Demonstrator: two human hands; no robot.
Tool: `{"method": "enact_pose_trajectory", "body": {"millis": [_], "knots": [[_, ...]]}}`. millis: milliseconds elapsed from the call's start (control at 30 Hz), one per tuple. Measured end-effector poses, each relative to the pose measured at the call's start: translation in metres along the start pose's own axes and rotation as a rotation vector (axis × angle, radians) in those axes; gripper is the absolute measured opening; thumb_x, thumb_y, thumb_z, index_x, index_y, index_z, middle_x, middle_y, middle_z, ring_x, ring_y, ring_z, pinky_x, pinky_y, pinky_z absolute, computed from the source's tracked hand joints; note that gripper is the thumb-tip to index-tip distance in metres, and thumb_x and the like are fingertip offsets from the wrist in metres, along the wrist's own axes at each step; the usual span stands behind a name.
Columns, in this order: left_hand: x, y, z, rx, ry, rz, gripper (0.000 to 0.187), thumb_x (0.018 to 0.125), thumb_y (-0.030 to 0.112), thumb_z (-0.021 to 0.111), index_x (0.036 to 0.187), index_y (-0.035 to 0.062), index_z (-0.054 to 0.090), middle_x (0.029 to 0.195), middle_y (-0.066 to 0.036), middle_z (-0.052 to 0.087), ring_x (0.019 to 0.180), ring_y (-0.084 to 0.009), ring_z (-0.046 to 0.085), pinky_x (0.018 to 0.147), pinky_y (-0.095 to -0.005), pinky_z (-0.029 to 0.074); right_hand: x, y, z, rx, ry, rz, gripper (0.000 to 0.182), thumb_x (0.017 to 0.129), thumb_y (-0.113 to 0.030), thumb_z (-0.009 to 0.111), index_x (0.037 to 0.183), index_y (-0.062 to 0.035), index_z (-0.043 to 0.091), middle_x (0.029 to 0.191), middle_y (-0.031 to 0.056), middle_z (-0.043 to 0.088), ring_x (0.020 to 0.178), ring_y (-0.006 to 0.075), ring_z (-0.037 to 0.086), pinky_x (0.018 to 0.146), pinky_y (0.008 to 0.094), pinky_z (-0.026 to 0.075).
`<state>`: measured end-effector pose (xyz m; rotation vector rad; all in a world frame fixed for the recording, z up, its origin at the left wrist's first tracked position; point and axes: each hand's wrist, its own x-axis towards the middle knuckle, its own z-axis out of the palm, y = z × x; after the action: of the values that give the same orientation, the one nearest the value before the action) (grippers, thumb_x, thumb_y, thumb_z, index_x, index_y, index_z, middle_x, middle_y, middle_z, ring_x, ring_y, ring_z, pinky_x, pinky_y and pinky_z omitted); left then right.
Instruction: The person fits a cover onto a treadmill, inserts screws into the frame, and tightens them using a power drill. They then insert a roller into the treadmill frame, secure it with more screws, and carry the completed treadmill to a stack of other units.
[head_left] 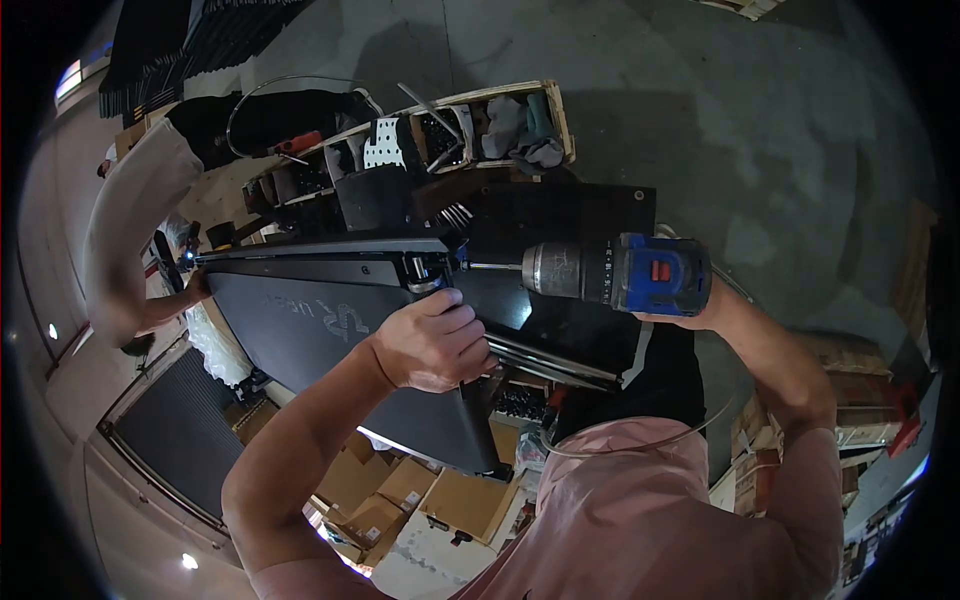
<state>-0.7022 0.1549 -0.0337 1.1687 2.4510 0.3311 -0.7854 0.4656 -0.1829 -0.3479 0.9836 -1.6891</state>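
Observation:
My right hand (688, 318) is wrapped round the grip of a blue and black power drill (640, 275), mostly hidden under its body. The drill lies level, its long bit (492, 266) pointing left at the end of a black metal bar (340, 246). Just below that end, my left hand (435, 345) is closed over the corner edge of a large dark panel (300, 320) with pale lettering. A shiny metal cylinder (422, 280) shows right above my left fingers. The bar runs along the panel's top edge.
At the left, another person's hand (195, 287) holds the panel's far end. Behind the bar stands a wooden parts tray (560, 125) with gloves, screws and a red-handled tool (298, 143). Cardboard boxes (465, 505) lie below; more boxes (850, 400) are stacked right. A hose (640, 447) crosses my waist.

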Motion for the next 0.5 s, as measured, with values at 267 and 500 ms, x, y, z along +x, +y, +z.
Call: {"method": "enact_pose_trajectory", "body": {"millis": [267, 500], "knots": [[-0.002, 0.0, 0.001, -0.014, 0.018, -0.016, 0.03, 0.078, 0.028, 0.069, 0.062, 0.0128, 0.048, 0.066, 0.0, 0.048, 0.068, -0.0178, 0.055, 0.08, -0.0322, 0.047, 0.007, 0.002, 0.002, 0.079, -0.01, -0.212, 0.059, 0.074, -0.003, 0.081, 0.128, -0.0076, 0.057, 0.114, 0.0058, 0.066, 0.101, 0.017, 0.065, 0.088, 0.0316, 0.054], [-0.003, 0.001, 0.002, -0.016, -0.001, -0.027, 0.029, 0.078, 0.029, 0.069, 0.064, 0.0115, 0.051, 0.068, -0.001, 0.051, 0.072, -0.0195, 0.057, 0.082, -0.0325, 0.047, 0.008, -0.003, 0.008, 0.259, 0.002, 0.013, 0.066, 0.072, -0.007, 0.084, 0.131, -0.0073, 0.055, 0.119, 0.0074, 0.064, 0.107, 0.0186, 0.063, 0.094, 0.0336, 0.052]]}}
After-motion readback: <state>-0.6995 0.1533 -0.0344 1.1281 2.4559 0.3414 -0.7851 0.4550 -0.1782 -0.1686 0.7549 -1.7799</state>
